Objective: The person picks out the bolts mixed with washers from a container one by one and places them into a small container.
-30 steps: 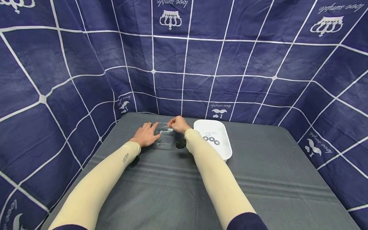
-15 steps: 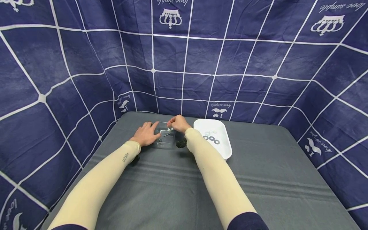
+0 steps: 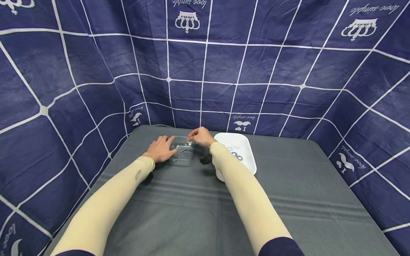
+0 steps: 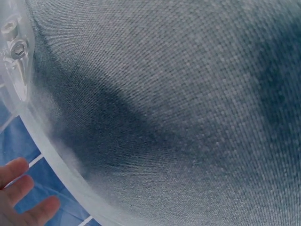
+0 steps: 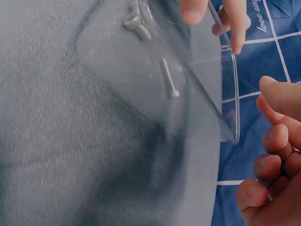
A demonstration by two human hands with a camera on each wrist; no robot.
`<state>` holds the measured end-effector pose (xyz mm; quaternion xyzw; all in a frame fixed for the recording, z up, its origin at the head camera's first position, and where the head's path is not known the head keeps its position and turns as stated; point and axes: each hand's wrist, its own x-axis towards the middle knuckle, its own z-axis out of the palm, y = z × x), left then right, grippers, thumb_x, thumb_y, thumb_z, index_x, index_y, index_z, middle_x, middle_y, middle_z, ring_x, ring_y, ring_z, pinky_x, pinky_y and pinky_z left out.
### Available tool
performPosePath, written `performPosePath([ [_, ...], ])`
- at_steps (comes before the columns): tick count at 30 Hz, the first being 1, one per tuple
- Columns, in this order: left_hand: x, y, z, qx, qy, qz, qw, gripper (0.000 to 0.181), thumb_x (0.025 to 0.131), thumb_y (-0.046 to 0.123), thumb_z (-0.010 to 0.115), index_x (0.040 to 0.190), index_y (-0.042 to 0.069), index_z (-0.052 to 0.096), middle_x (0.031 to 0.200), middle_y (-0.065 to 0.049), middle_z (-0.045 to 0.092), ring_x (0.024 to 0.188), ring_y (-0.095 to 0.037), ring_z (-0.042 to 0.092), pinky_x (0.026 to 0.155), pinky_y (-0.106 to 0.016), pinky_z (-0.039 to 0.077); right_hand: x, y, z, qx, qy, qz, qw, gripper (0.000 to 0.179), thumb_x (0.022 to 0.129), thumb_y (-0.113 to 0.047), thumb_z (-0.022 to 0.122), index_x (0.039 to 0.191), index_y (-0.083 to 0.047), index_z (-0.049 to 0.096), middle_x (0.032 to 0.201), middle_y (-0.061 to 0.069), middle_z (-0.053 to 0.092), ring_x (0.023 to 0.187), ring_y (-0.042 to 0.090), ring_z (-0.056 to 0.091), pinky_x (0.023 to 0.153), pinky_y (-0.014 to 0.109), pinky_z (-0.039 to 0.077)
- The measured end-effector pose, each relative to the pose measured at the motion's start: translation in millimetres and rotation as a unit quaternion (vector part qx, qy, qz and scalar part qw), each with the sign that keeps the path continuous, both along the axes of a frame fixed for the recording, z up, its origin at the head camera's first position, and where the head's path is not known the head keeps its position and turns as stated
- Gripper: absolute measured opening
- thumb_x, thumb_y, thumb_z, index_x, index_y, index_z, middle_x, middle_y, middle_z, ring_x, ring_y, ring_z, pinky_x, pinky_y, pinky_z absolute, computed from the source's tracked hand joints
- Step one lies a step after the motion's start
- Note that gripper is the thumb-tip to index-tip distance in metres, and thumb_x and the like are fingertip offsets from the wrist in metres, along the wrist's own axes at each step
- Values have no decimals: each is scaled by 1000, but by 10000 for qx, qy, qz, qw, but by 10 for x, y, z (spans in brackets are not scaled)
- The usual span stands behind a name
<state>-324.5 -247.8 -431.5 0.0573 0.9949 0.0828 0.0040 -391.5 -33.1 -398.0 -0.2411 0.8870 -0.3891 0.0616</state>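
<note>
A clear plastic box (image 3: 180,163) stands on the grey cloth, with several metal bolts inside. One bolt (image 5: 168,77) lies apart from the others in the right wrist view. In the left wrist view, hex-socket bolts (image 4: 18,47) show through the clear plastic. My left hand (image 3: 161,149) rests at the box's left side, thumb and forefinger spread at the rim. Over the far right corner of the box is my right hand (image 3: 201,137). In the right wrist view its fingertips (image 5: 268,165) are loosely bent, and nothing shows between them.
To the right of the box stands a white tray (image 3: 248,146), partly hidden by my right forearm. Grey washers (image 3: 237,155) and some pale, hard-to-make-out pieces lie in it. A blue curtain (image 3: 243,64) with white lines hangs behind and beside the table.
A second ago my right hand pinched a bolt over the box. That bolt now lies in the box, and the hand has shifted slightly right. My left hand has stayed put.
</note>
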Motion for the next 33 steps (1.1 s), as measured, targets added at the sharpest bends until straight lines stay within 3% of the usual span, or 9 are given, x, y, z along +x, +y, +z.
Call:
performPosePath([
  [10,10,27,33,-174,-74,-14,9998,75,98,51,52,158,11,32,149,-26,41,140,-43,37,110,-64,34,-7,223,44,-182,108,101,9997,12,88,-17,74,95,-9,80,89,0,76,80,12,60,73,26,48],
  [19,-12,28,78,-109,117,-204,9997,73,98,49,54,157,10,35,148,-25,41,140,-42,36,108,-64,34,-39,385,105,-123,252,-185,9994,15,88,-16,75,100,-7,79,91,5,75,76,12,56,67,24,44],
  [26,-34,83,123,-136,233,-286,9992,72,99,50,52,157,11,35,150,-24,40,143,-41,33,110,-63,33,-61,533,110,-176,333,-306,9988,15,88,-17,75,99,-8,79,95,6,76,81,12,58,72,23,44],
  [33,-82,180,125,-92,374,-413,9984,71,99,51,50,157,12,35,151,-23,39,145,-40,30,110,-63,32,-101,689,64,-382,243,-321,9985,19,89,-16,74,103,-4,78,82,0,67,76,11,53,70,23,42],
])
